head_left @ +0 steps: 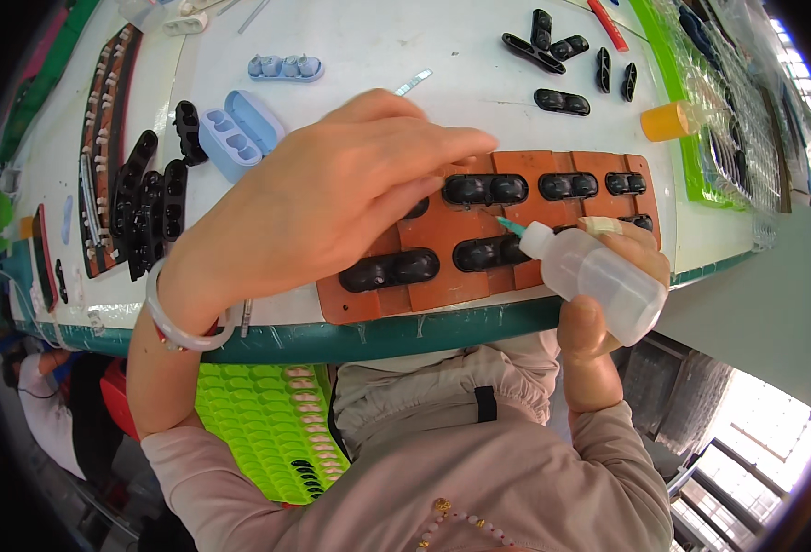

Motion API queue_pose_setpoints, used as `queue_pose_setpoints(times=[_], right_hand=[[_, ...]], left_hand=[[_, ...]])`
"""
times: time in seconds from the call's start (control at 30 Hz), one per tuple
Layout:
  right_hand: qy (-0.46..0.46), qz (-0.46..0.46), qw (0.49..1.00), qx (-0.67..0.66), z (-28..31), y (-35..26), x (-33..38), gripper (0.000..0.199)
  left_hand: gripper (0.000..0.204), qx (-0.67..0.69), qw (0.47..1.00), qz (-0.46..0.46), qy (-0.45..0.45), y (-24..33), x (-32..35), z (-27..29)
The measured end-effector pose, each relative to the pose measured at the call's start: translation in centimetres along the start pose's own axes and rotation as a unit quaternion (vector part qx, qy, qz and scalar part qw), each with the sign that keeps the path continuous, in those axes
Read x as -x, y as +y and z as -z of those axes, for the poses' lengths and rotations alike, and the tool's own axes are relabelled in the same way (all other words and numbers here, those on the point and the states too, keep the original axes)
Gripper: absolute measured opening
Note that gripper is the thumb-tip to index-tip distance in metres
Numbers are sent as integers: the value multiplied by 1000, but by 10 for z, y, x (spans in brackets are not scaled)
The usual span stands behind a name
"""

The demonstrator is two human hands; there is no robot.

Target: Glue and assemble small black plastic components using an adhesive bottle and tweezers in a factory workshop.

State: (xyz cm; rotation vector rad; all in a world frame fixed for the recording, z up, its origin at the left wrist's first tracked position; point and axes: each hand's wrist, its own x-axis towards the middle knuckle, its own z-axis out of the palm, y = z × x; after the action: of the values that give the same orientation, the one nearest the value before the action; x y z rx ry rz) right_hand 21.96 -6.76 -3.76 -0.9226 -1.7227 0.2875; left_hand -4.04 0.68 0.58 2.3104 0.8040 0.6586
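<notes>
My right hand grips a translucent squeeze bottle, tilted so its thin green needle tip points up and left. The tip hovers between two rows of glossy black twin-domed parts seated in an orange block fixture. Closest to the tip are a black part in the far row and a black part in the near row. My left hand hangs over the fixture's left side with fingers stretched right, hiding some of it. Whether its fingertips touch a part cannot be seen.
Left of the fixture lie an open pale blue case, stacked black parts and a long slotted rack. Loose black parts and a red pen lie far right, near a green-edged basket. A lime tray sits below the table edge.
</notes>
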Motion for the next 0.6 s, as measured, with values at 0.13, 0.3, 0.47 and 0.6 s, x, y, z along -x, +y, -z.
queue_pose_setpoints(times=[0.13, 0.3, 0.47, 0.6], right_hand=[[93, -15, 996, -11, 7, 9, 10, 58], [66, -27, 997, 5, 23, 14, 8, 59], [24, -31, 999, -15, 15, 9, 1, 57], [15, -25, 1000, 9, 15, 9, -1, 57]], left_hand=[[47, 28, 999, 25, -37, -3, -19, -14], [44, 57, 997, 43, -20, -2, -18, -17], [39, 68, 997, 41, -17, -2, -21, -18], [37, 78, 996, 49, -20, 0, -21, -18]])
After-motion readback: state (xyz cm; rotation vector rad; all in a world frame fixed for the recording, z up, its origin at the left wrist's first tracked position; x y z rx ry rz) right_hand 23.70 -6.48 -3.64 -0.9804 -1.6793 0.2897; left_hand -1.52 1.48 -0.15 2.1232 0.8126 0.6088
